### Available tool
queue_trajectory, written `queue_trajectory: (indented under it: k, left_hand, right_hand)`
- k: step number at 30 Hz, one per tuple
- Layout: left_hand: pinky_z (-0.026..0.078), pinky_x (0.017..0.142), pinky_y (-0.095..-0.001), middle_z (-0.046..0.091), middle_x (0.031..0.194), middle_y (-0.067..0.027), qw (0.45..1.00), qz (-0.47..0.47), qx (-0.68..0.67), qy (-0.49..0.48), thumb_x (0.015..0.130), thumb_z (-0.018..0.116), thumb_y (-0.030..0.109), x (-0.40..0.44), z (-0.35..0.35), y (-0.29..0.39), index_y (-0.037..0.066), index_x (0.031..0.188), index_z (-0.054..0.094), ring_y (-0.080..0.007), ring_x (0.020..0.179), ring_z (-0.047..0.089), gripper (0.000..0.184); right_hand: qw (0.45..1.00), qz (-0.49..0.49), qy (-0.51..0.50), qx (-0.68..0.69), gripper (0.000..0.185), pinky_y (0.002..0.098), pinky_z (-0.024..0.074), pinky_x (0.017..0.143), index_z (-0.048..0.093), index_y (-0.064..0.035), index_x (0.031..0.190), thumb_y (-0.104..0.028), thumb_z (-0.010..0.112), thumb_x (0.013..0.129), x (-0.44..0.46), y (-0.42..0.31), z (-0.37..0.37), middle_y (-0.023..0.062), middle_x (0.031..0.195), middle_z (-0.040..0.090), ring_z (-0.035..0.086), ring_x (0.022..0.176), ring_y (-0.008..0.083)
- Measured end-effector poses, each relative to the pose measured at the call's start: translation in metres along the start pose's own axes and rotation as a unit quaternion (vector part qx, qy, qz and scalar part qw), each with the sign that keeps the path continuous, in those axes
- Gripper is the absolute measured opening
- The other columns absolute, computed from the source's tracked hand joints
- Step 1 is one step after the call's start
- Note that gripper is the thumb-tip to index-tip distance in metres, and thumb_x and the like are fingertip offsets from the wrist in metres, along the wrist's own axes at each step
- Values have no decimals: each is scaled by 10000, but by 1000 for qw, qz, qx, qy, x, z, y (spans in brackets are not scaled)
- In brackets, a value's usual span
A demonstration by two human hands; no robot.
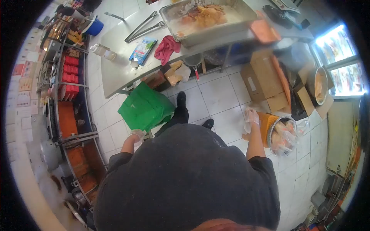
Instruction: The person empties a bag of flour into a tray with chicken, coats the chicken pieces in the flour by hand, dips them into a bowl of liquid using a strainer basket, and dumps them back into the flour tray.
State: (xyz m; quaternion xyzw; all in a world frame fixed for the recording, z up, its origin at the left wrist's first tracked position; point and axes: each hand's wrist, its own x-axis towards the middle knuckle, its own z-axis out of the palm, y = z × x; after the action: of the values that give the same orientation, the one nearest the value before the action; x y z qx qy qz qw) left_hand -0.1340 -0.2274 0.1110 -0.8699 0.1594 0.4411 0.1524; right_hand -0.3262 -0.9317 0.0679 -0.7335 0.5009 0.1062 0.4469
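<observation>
Near the lower edge of a green bin (144,107) is my left hand (137,135), in a clear plastic glove; its fingers are too small and blurred to make out. My right hand (251,116), also in a clear glove, is beside the orange side of a round container (266,125). Whether its fingers grip that container is unclear. Plastic-wrapped pale items (283,136) fill the container's open mouth. On the metal table (115,73) ahead, a large metal tray (219,32) holds white powder and coated orange-brown pieces (208,16).
Tongs (144,29), a bottle (103,52), a blue packet (143,50) and a red cloth (167,49) lie on the table. Cardboard boxes (266,79) and a metal bowl (320,86) stand at the right. Shelves (73,131) line the left; a lit glass-door cabinet (341,57) is at the far right.
</observation>
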Motion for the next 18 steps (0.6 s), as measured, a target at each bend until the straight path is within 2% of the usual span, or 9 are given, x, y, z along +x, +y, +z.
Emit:
queue_trajectory:
  k: [1,3,5,7,8,10,12,16,18]
  left_hand:
    - [524,856,-452,678,1068,-200,1000,-5,2,-1,972,411,272,3,-1,4,66,1069,683,-344,1030,654,355]
    - [515,854,-465,672,1088,-209,992,84,78,-50,977,386,344,13,-4,15,50,1084,670,-354,1036,648,423]
    - [515,850,-463,668,1093,-211,990,98,94,-40,974,388,350,8,-30,35,47,1097,662,-356,1036,647,426]
    - [515,846,-462,665,1099,-212,987,114,110,-22,971,390,355,5,-65,54,44,1109,654,-358,1035,646,431]
    - [519,844,-457,666,1094,-206,979,148,140,2,970,398,353,3,-81,62,52,1119,652,-361,1023,649,421]
    - [522,843,-453,666,1089,-201,967,184,173,32,968,406,351,16,-99,69,60,1128,650,-364,1010,652,412]
    - [498,774,-495,649,933,-213,988,133,45,57,998,386,277,45,-116,74,47,1036,629,-406,939,642,337]
    - [503,807,-471,661,990,-220,950,245,56,187,984,418,341,47,-175,106,41,1051,638,-388,979,640,378]
    - [503,835,-450,663,1065,-224,975,95,-157,129,959,454,415,35,-218,141,32,1060,650,-368,1016,637,442]
  right_hand:
    - [1000,0,-5,3,481,431,454,985,641,-89,1204,-444,488,918,17,18,13,203,1189,650,594,1160,351]
    - [999,-36,-38,-11,524,440,443,1002,609,-96,1258,-477,491,918,40,53,38,191,1243,628,569,1196,357]
    - [981,-49,-51,-181,467,467,451,993,589,-99,1266,-410,439,952,10,64,46,190,1271,607,570,1184,372]
    - [852,-235,-153,-442,398,490,459,983,580,-96,1243,-303,374,974,14,128,61,191,1278,595,574,1165,385]
    - [855,-272,-141,-419,363,497,461,978,592,-95,1193,-223,335,971,14,182,78,193,1256,600,581,1161,359]
    - [814,-170,-249,-496,363,467,482,964,683,-81,1103,-236,390,953,-38,148,50,176,1225,628,612,1129,328]
    - [919,-24,-209,-333,352,441,503,945,703,-70,1071,-230,416,945,-72,148,27,175,1204,638,622,1114,332]
    - [930,-1,-144,-339,361,442,497,950,685,-57,1098,-259,434,934,-66,162,7,192,1195,637,611,1133,340]
    - [916,-60,-131,-374,382,470,465,974,673,-45,1107,-283,444,917,-45,170,6,218,1177,637,593,1151,362]
